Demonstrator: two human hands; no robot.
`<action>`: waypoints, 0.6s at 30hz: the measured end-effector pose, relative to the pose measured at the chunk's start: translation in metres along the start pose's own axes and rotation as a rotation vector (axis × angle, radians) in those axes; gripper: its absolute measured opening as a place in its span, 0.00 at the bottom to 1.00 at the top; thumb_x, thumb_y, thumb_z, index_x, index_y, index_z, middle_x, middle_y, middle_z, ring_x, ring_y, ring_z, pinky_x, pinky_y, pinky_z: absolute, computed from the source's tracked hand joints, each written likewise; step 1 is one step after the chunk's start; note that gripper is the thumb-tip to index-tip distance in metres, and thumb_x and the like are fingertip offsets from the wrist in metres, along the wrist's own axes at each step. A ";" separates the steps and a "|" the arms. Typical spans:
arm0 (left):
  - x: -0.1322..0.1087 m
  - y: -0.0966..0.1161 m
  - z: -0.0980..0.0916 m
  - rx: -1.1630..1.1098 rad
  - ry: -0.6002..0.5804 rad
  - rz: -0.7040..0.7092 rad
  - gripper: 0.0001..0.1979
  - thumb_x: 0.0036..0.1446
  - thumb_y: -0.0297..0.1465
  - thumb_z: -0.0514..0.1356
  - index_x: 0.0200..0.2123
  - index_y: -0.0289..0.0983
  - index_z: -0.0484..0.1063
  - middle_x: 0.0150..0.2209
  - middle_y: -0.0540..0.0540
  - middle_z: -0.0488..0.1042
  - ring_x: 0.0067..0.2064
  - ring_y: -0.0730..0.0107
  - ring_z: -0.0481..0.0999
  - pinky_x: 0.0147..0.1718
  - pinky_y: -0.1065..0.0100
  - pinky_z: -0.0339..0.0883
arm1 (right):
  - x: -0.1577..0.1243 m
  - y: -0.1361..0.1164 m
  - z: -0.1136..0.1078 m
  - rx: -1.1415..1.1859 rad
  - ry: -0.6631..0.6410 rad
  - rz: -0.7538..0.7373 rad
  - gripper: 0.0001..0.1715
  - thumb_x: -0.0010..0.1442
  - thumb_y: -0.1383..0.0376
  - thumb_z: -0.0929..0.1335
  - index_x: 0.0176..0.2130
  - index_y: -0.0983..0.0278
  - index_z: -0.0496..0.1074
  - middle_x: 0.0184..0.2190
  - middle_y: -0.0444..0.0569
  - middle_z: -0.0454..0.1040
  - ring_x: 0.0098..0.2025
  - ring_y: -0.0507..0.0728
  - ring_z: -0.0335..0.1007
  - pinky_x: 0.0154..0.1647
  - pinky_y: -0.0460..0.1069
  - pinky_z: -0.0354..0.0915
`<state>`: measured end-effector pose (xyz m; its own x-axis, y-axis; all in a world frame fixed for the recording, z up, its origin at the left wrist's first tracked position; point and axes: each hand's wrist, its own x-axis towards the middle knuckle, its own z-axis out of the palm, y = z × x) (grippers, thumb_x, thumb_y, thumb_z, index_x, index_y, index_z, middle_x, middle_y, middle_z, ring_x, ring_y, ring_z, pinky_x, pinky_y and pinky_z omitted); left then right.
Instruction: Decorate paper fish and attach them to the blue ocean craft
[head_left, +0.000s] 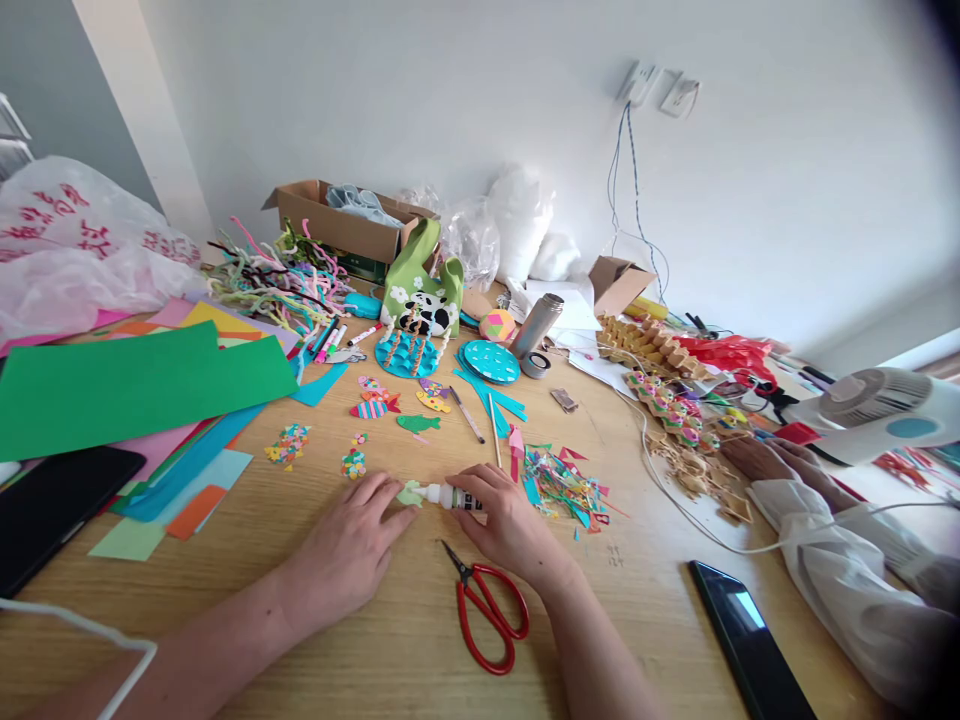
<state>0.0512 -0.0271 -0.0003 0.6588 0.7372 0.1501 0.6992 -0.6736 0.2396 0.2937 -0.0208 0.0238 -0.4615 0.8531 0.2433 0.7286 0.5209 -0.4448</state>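
Note:
My right hand is wrapped round a small white glue bottle that lies almost level, its nozzle pointing left. The nozzle tip meets a small pale green paper cutout. Fingertips of my left hand pinch that cutout at its left edge, against the table. Below my right hand lie red-handled scissors, blades slightly apart. Beyond the hands rest a green paper fish, a striped fish and little piles of coloured paper dots. Paper scraps are heaped right of my right hand.
Coloured paper sheets and a black phone lie at left. A steel flask stands behind, near a panda bag. At right are another phone, a white fan, a cable, and another person's hands.

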 end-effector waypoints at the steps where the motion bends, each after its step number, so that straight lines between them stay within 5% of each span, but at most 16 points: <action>1: 0.000 0.000 0.000 -0.002 -0.001 -0.001 0.22 0.58 0.25 0.56 0.56 0.41 0.71 0.59 0.40 0.67 0.63 0.52 0.58 0.63 0.48 0.57 | 0.000 0.000 0.000 -0.002 0.000 0.000 0.18 0.59 0.71 0.68 0.50 0.62 0.72 0.43 0.52 0.75 0.45 0.59 0.69 0.46 0.54 0.67; 18: 0.001 0.000 -0.001 -0.011 -0.019 -0.014 0.22 0.59 0.25 0.55 0.56 0.42 0.71 0.59 0.40 0.67 0.63 0.51 0.58 0.63 0.48 0.57 | 0.000 -0.002 0.001 -0.016 -0.020 0.007 0.18 0.59 0.72 0.68 0.50 0.62 0.72 0.43 0.51 0.75 0.45 0.59 0.69 0.46 0.54 0.67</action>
<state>0.0518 -0.0265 0.0005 0.6541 0.7455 0.1282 0.7054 -0.6624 0.2523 0.2921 -0.0213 0.0241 -0.4665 0.8559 0.2233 0.7395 0.5159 -0.4324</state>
